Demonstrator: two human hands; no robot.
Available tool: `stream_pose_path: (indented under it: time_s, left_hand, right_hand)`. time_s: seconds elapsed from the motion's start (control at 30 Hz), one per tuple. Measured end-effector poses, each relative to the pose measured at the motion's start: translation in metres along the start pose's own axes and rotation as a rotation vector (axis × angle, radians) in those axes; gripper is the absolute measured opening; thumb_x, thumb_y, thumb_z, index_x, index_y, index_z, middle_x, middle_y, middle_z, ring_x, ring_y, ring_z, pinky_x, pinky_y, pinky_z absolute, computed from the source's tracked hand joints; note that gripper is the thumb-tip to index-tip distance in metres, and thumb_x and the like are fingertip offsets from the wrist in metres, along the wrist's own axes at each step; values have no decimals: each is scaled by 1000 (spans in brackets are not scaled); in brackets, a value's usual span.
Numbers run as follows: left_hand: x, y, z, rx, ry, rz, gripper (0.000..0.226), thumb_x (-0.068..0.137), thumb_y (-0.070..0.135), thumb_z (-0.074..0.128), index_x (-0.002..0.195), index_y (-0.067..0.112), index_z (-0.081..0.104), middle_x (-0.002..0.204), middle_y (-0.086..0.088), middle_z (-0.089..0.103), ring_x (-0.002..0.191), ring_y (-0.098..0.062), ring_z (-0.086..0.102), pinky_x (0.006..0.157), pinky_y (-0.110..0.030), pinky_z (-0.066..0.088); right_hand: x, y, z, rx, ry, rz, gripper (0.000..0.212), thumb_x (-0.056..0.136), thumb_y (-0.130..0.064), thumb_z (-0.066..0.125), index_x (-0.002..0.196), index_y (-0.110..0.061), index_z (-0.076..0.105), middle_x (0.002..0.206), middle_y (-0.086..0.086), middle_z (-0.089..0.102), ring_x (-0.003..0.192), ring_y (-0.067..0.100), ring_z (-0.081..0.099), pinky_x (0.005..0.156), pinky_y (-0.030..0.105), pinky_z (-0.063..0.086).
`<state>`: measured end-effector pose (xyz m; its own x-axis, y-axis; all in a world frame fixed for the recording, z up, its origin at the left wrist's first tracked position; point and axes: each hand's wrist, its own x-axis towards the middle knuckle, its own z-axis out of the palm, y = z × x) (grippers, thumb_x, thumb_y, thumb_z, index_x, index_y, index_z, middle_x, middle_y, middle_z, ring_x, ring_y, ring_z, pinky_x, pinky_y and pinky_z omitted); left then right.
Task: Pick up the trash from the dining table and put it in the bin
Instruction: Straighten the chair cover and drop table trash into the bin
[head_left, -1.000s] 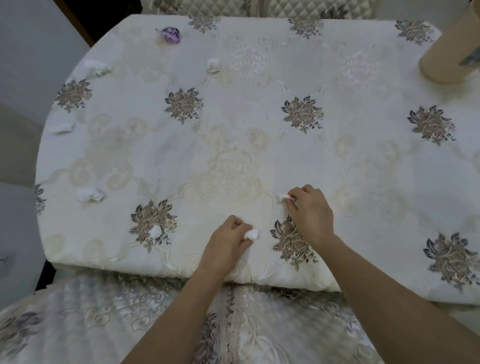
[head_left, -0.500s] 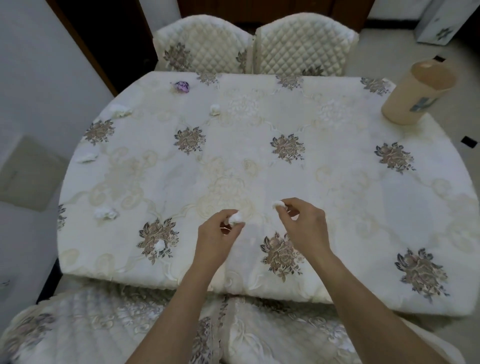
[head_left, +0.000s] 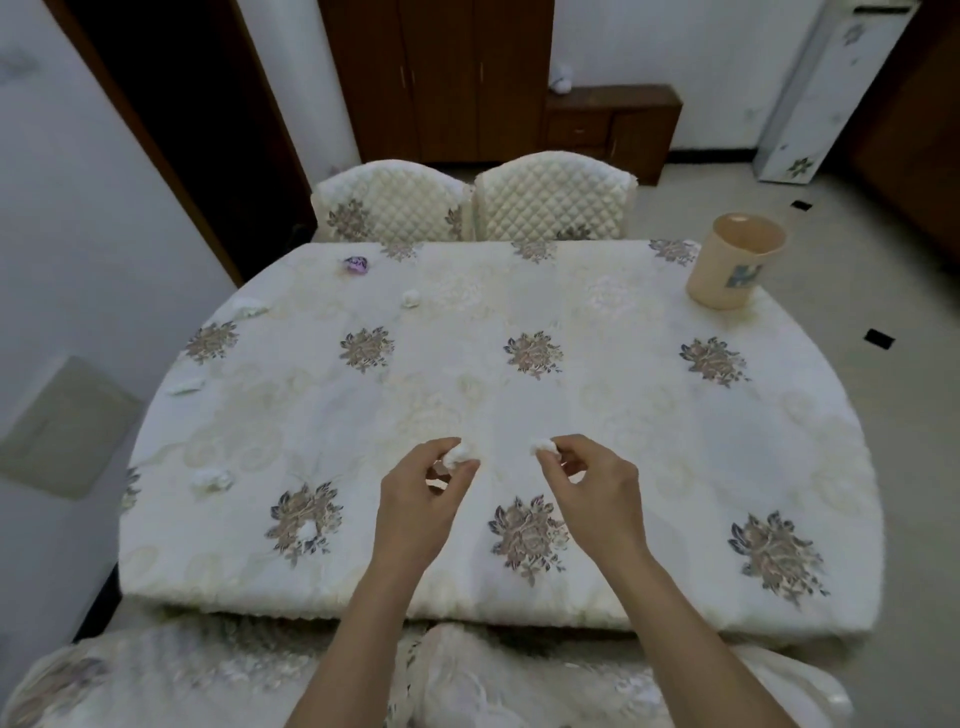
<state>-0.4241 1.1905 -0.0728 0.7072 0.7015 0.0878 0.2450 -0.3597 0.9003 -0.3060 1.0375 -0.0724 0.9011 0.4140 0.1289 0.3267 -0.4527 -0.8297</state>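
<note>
My left hand (head_left: 415, 509) pinches a small white paper wad (head_left: 459, 453) between thumb and fingertips, lifted just above the dining table (head_left: 649, 447). My right hand (head_left: 597, 493) pinches another white wad (head_left: 542, 446) the same way. The two hands hover side by side over the table's near middle. A beige bin (head_left: 735, 267) stands open on the far right corner of the table. More white wads lie on the cloth: one (head_left: 412, 297) at the far middle, one (head_left: 247, 307) at the far left edge, one (head_left: 212, 479) near left, one (head_left: 307, 530) on a flower print. A purple wrapper (head_left: 357, 264) lies far left.
A flat white scrap (head_left: 187, 385) lies at the left edge. Two quilted chairs (head_left: 472, 200) stand behind the table and two more chair backs (head_left: 415, 675) press against the near edge. A wall is close on the left; tiled floor lies to the right.
Both hands have lifted their wads off the cloth and risen slightly. My head has tilted up and back, bringing the far chairs, the bin and the room into view.
</note>
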Motion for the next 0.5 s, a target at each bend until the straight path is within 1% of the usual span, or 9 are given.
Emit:
stream_pose_path:
  time_s: [0.13,0.23,0.33,0.4,0.5]
  left_hand:
    - [-6,8,8,-52,-10,14,14,88,24,72,102,24,72,91,10,71,80,-5,63,65,-10,48]
    - [-6,11,18,-75,-74,50,15,88,23,72,103,22,72,93,8,71,83,-5,63,66,-9,48]
    - [-5,19,34,-108,-133,80,15,87,21,73,102,22,71,93,8,70,81,-3,62,65,-8,48]
    - [-10,26,48,-117,-187,110,15,87,19,73,100,24,70,91,9,69,79,-1,62,64,-9,48]
    - [-22,35,68,-129,-286,169,16,86,17,74,95,29,68,90,8,68,77,-4,62,63,-8,47]
  right_hand:
    - [-13,-1,-12,-4,42,6,14,90,-38,67,88,-26,73,73,-14,69,72,1,63,66,26,52]
    - [-25,0,-26,-22,92,38,16,91,-40,66,89,-25,72,74,-14,69,74,1,62,66,24,52]
    - [-39,10,-42,-72,159,84,16,91,-38,66,91,-23,73,75,-14,69,75,0,62,66,21,51]
    - [-52,20,-53,-87,220,128,16,90,-37,66,91,-23,73,75,-14,69,74,1,62,67,24,52]
    - [-73,32,-69,-114,295,207,15,90,-38,66,91,-25,72,76,-14,69,74,2,62,69,30,53]
